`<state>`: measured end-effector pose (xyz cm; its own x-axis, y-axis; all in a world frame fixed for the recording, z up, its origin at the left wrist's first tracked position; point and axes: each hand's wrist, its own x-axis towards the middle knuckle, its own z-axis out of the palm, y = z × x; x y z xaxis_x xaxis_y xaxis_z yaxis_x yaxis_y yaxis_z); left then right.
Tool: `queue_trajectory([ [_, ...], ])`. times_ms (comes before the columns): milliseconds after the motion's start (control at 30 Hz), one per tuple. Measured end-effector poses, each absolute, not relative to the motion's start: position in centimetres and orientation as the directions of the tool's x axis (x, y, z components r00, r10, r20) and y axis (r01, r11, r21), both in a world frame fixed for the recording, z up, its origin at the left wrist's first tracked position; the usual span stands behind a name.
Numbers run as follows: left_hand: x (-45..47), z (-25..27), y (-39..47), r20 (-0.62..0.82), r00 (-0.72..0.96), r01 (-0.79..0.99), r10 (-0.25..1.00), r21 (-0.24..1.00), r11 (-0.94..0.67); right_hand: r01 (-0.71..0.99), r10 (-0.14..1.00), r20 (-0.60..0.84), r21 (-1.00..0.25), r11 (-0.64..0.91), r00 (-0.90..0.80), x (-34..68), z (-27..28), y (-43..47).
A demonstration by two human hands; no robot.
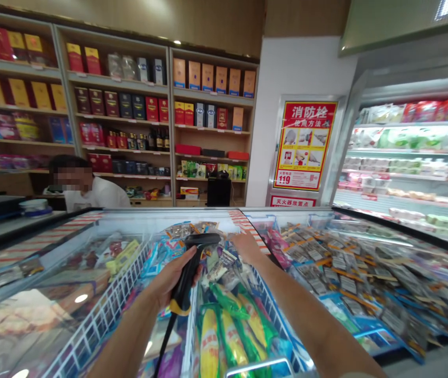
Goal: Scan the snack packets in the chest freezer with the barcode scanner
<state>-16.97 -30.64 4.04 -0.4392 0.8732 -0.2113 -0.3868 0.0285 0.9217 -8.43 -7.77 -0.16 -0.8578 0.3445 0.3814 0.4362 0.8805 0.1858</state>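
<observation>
My left hand [182, 275] is wrapped around the handle of a black and yellow barcode scanner [186, 273], its head pointing right and its cable hanging down. The scanner is above a chest freezer with white wire baskets. My right hand [246, 248] reaches to the far end of the middle basket, fingers curled beside silvery wrapped ice creams [224, 262]. What those fingers hold, if anything, is hidden. Nearer to me, between my forearms, lie yellow corn-shaped ice creams [227, 336] in green wrappers.
A white wire divider [101, 320] stands to the left. Many grey and orange packets [345, 262] fill the right freezer section. Behind the freezer sits a person in a white shirt [103, 194], before shelves of boxes. A lit refrigerated display [405, 157] stands at right.
</observation>
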Motion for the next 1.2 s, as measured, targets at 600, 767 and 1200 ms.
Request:
queue_trajectory([
  [600, -16.3, 2.5, -29.6, -0.174, -0.319, -0.336, 0.932, 0.940, 0.060, 0.681, 0.790, 0.303, -0.400, 0.614, -0.534, -1.9, -1.3, -9.4],
  [767, -16.1, 3.0, -29.6, -0.200, -0.299, -0.398, 0.933, 0.915, 0.068, 0.488, 0.798, 0.253, -0.679, 0.549, -0.547, -0.9, -1.5, -7.9],
  [1200, -13.1, 3.6, -26.6, -0.174, -0.135, -0.469, 0.975, 0.878, 0.092, -0.471, 0.954, 0.145, -0.882, 0.005, -0.262, 2.9, -1.8, -6.1],
])
